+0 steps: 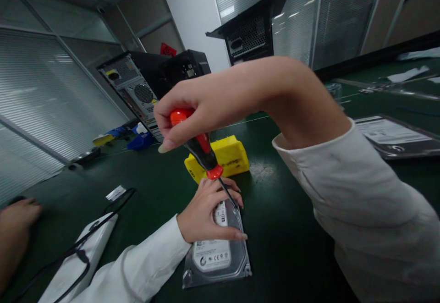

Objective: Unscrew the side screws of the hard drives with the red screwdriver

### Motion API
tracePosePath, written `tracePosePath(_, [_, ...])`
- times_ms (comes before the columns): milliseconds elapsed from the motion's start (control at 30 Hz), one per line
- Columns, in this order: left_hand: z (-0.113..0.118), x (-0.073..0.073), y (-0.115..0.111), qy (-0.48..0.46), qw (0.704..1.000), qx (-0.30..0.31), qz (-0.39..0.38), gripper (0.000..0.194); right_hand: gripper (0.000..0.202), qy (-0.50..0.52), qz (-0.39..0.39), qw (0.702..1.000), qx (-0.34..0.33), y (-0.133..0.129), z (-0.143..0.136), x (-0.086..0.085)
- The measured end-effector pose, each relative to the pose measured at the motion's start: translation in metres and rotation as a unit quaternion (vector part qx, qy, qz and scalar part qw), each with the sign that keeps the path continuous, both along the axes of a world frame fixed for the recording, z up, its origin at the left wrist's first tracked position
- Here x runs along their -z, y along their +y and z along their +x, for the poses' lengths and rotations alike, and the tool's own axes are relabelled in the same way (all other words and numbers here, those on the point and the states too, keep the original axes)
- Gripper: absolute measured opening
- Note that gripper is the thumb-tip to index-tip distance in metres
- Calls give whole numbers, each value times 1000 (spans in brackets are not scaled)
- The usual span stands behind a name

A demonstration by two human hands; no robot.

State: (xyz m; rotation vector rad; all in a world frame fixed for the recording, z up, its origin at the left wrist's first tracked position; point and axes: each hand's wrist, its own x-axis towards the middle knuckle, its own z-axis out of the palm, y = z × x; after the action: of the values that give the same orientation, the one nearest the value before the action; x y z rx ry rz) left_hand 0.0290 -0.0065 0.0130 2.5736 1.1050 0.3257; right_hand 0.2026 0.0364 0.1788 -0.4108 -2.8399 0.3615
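Note:
A red-and-black screwdriver (205, 154) is wrapped in my right hand (202, 103), raised above the table. Its shaft slants down, and the tip meets the top right part of a hard drive (237, 259). My left hand (206, 211) grips this drive from above, fingers over its far end and thumb across to the right edge. The hand covers part of the drive's white label. Just behind the fingers stands a yellow plastic block (232, 158) with dark marks on it. Whether the tip sits in a screw is too small to tell.
Black computer cases (137, 92) stand at the back. Another hard drive (395, 133) lies to the right on the green table (285, 229). A white box (87, 252) with a black cable (99, 223) is at left, near another person's hand (20, 213). A blue container (140, 141) sits farther back.

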Motion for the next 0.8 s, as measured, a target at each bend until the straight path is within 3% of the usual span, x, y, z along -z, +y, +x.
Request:
tracePosePath(133, [-4,2,0,0,1000,0,2,53,21,14,-32,999,-3,-3,5,0])
tracePosePath(300, [-6,3,0,4,1000,3,6,54,28,-9,-42,998,55,-4,10,2])
tracePosePath(400, [-6,2,-1,9,1000,1,6,53,28,3,-66,996,54,-4,11,3])
tracePosePath(700, [-9,4,0,7,1000,2,-4,55,44,2,-91,988,-126,0,21,2])
tracePosePath(800, [-9,5,-1,5,1000,2,-3,55,46,4,-138,977,-165,-3,22,3])
